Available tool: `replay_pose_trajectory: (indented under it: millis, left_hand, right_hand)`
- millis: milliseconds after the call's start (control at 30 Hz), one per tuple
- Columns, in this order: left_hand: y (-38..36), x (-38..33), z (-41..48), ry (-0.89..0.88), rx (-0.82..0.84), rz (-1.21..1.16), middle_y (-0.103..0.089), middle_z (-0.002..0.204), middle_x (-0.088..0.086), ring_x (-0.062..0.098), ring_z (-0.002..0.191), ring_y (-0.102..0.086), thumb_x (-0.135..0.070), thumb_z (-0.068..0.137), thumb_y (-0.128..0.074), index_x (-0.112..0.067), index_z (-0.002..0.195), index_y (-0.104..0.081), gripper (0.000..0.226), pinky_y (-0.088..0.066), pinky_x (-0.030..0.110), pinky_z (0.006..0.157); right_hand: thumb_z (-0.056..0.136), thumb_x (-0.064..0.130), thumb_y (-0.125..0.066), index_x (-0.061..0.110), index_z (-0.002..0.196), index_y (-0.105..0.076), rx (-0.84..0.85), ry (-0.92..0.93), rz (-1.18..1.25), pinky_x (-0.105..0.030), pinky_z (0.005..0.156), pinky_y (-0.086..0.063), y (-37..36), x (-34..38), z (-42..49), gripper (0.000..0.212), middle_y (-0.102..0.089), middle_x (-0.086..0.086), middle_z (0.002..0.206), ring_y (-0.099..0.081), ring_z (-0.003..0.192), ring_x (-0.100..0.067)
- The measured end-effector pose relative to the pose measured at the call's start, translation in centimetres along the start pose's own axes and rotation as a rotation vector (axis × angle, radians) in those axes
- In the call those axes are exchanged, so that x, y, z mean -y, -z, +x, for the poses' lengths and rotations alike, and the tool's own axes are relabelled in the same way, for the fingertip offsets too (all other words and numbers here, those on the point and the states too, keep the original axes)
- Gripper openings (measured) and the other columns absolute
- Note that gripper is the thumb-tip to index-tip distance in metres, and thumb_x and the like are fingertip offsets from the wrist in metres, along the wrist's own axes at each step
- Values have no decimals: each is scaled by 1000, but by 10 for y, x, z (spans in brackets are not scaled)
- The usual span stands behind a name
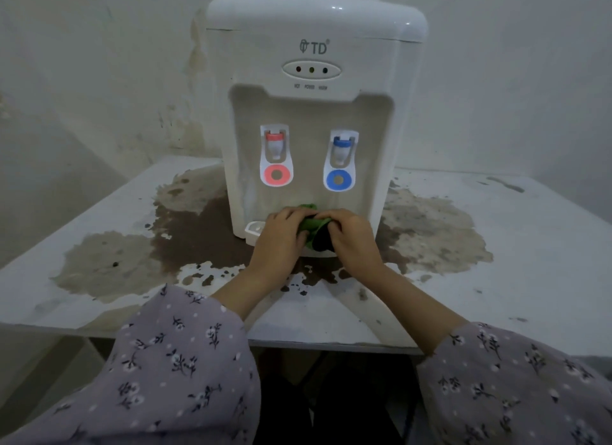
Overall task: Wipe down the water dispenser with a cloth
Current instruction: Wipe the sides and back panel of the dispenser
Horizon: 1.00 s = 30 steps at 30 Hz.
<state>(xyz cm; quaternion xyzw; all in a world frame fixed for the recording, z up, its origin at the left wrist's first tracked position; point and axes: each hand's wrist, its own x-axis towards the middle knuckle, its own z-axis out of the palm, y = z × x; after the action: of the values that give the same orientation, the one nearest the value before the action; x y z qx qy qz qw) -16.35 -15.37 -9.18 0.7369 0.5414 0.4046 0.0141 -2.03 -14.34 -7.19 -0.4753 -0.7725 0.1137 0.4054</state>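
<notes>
A white tabletop water dispenser (311, 47) stands at the middle back of the table, with a red tap (275, 143) on the left and a blue tap (341, 148) on the right in its recess. A green cloth (310, 225) with a dark patch is bunched over the drip tray at the dispenser's foot. My left hand (281, 242) and my right hand (352, 235) both grip the cloth, fingers curled over it from either side. Only the drip tray's left corner (253, 228) shows; the hands and cloth hide the rest.
The white table (530, 262) is worn, with large brown stained patches (198, 232) around the dispenser. Its front edge (331, 342) runs just under my forearms. A stained white wall (99, 80) stands close behind. Dark floor space shows below the table.
</notes>
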Motion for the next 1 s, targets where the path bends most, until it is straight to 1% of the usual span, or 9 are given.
replay_pose_trajectory:
  millis: [100,233,333,433,500,600,700,833,1000]
  left_hand:
    - [2,-18,1,47,35,-110,-52,123,2,18,112,-48,-2,86,-55,-22,123,-56,42,-32,18,95]
    - [0,-46,3,103,-2,-206,-55,114,2,12,103,-52,0,88,-49,-15,113,-61,31,-33,8,86]
    - [2,-62,7,61,-41,-259,-59,109,2,8,97,-54,3,87,-49,-13,105,-65,29,-35,1,82]
    - [8,-76,16,-30,-40,-294,-61,106,-4,2,94,-53,4,84,-53,-16,101,-66,29,-37,2,84]
    - [13,-85,25,-99,-42,-294,-60,103,-6,1,93,-53,5,83,-55,-15,100,-67,29,-38,3,85]
    - [19,-95,43,-269,-61,-276,-62,104,-3,2,97,-54,6,80,-58,-13,100,-67,29,-42,13,91]
    - [25,-104,69,-432,-102,-213,-64,110,3,9,104,-55,3,81,-58,-10,102,-67,26,-44,21,94]
    - [41,-117,106,-568,-156,-130,-63,112,8,19,106,-58,4,80,-59,-6,101,-68,25,-46,26,93]
    - [80,-134,142,-615,-135,-28,-63,109,14,26,101,-60,-3,86,-54,-2,106,-66,24,-49,33,89]
  right_hand:
    - [90,-4,-39,10,101,-70,-47,-174,206,-8,81,-42,15,5,-12,36,-67,-1,97,-59,90,-11]
    - [90,-3,-36,14,100,-68,-6,-447,670,-23,78,-53,32,13,-30,37,-67,-4,97,-62,92,-15]
    - [88,-3,-42,15,110,-61,-2,-447,824,-36,86,-54,37,15,-43,34,-64,-7,105,-62,98,-21]
    - [83,-2,-52,26,116,-50,-92,-285,736,-41,85,-54,36,10,-50,44,-53,-7,116,-57,105,-22]
    - [76,2,-52,35,112,-45,-242,-140,612,-44,88,-50,34,7,-48,49,-48,-4,117,-51,108,-21]
    - [67,-5,-46,27,109,-43,-470,32,520,-44,88,-46,35,6,-32,54,-43,4,111,-46,105,-18]
    - [62,-13,-45,20,112,-43,-641,174,477,-46,91,-45,41,6,-6,59,-40,4,114,-44,108,-26]
    - [65,-13,-43,15,113,-41,-798,255,411,-35,99,-40,54,11,35,56,-36,-12,119,-40,115,-26]
    - [76,-4,-40,14,121,-39,-828,245,320,-33,102,-39,71,36,73,49,-33,-10,124,-39,117,-31]
